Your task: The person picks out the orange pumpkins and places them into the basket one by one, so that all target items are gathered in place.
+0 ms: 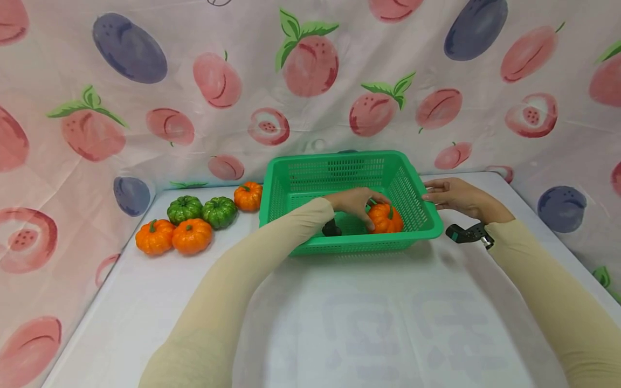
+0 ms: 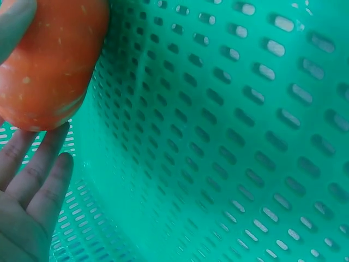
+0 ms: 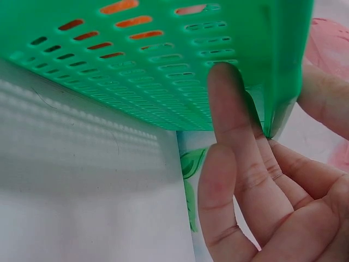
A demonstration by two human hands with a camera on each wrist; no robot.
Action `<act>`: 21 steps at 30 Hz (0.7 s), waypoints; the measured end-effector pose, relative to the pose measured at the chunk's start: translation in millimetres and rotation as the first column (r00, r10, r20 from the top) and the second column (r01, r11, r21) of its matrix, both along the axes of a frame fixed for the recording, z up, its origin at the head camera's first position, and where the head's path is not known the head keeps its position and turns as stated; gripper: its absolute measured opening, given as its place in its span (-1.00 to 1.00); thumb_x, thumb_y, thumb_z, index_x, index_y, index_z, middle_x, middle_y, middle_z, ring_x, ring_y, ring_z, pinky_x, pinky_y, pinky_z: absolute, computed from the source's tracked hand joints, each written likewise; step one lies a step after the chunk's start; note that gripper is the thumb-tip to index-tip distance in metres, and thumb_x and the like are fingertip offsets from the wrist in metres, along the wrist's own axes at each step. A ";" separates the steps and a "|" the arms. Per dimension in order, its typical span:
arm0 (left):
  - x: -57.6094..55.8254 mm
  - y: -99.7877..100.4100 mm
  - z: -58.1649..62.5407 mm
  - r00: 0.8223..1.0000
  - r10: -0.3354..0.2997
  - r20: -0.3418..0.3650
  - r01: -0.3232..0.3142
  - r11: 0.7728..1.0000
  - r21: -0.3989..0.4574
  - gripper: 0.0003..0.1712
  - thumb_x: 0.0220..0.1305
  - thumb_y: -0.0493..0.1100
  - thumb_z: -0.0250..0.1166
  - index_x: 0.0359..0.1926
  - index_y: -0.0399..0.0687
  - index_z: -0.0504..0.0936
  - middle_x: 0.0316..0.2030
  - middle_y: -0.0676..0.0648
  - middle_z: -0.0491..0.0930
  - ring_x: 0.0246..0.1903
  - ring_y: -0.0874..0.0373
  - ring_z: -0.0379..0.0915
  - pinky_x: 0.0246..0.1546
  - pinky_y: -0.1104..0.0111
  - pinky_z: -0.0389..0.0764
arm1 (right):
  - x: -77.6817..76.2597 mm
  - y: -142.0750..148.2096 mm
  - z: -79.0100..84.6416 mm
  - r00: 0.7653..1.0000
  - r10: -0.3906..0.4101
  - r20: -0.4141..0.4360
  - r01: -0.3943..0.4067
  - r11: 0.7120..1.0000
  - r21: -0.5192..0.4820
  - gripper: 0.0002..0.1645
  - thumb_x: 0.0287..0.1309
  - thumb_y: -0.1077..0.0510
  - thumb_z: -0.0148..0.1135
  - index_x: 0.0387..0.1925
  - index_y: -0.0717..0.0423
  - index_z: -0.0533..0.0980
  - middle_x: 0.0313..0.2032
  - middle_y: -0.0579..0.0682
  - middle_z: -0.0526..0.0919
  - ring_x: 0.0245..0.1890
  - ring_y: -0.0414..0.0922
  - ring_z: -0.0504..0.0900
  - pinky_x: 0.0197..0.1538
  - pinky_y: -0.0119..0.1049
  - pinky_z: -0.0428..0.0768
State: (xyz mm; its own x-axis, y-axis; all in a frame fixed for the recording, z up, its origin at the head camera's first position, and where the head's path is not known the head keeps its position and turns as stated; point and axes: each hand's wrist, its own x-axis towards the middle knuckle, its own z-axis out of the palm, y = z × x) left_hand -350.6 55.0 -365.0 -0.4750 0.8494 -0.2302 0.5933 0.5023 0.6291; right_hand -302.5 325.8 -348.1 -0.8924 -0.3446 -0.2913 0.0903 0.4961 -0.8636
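Note:
An orange pumpkin [image 1: 385, 218] is inside the green plastic basket [image 1: 349, 245], near its front right corner. My left hand [image 1: 356, 202] reaches over the front rim and holds this pumpkin. In the left wrist view, the thumb lies on one side of the pumpkin [image 2: 52, 60] and fingertips touch its underside. At the basket's right rim is my right hand [image 1: 453, 195]. The right wrist view has its fingers [image 3: 232, 117] against the outer wall beneath the rim, with the thumb across the rim's edge.
Left of the basket, two green pumpkins [image 1: 219, 212] and two orange pumpkins [image 1: 192, 236] sit close together on the white table [image 1: 339, 323]. Another orange pumpkin [image 1: 248, 196] stands beside the basket's left wall. A fruit-patterned curtain [image 1: 330, 124] hangs behind the table.

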 end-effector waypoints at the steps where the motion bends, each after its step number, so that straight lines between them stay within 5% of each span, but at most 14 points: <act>1: 0.1 0.1 0.0 1.000 -0.001 0.002 0.001 1.000 0.000 -0.15 0.01 -0.20 0.45 0.35 0.00 0.31 0.33 -0.07 0.30 0.27 0.02 0.28 0.23 0.32 0.43 | 0.3 -0.4 0.3 1.000 0.001 -0.001 -0.001 1.000 -0.001 -0.15 0.30 0.07 0.11 0.38 0.46 -0.03 -0.24 -0.36 0.60 -0.23 -0.42 0.62 -0.09 -0.49 0.61; 9: 0.2 0.9 0.0 1.000 -0.010 0.024 0.010 1.000 0.002 -0.12 -0.01 -0.23 0.46 0.35 -0.02 0.29 0.34 -0.08 0.28 0.28 0.00 0.28 0.25 0.27 0.41 | -0.7 -2.7 1.4 1.000 -0.013 0.010 0.013 1.000 0.013 -0.18 0.31 0.10 0.10 0.38 0.44 -0.02 -0.20 -0.31 0.61 -0.24 -0.42 0.61 -0.07 -0.47 0.62; 15: -0.3 2.5 -1.3 0.997 -0.017 0.073 0.017 1.000 0.003 -0.11 -0.04 -0.27 0.47 0.35 -0.03 0.30 0.34 -0.05 0.29 0.25 0.02 0.32 0.15 0.42 0.49 | 0.0 -3.5 2.6 1.000 -0.018 0.008 0.018 1.000 0.021 -0.20 0.31 0.12 0.08 0.38 0.44 -0.01 -0.19 -0.30 0.61 -0.24 -0.41 0.61 -0.05 -0.43 0.63; 21: -0.3 2.5 -3.5 0.997 -0.038 0.072 0.038 0.999 -0.010 -0.11 -0.03 -0.30 0.46 0.35 -0.05 0.29 0.34 -0.08 0.29 0.24 0.01 0.34 0.16 0.39 0.49 | -2.1 2.2 -1.4 1.000 0.022 -0.013 -0.023 0.999 -0.045 -0.11 0.25 0.04 0.16 0.36 0.48 0.00 -0.18 -0.25 0.64 -0.23 -0.37 0.64 -0.08 -0.42 0.64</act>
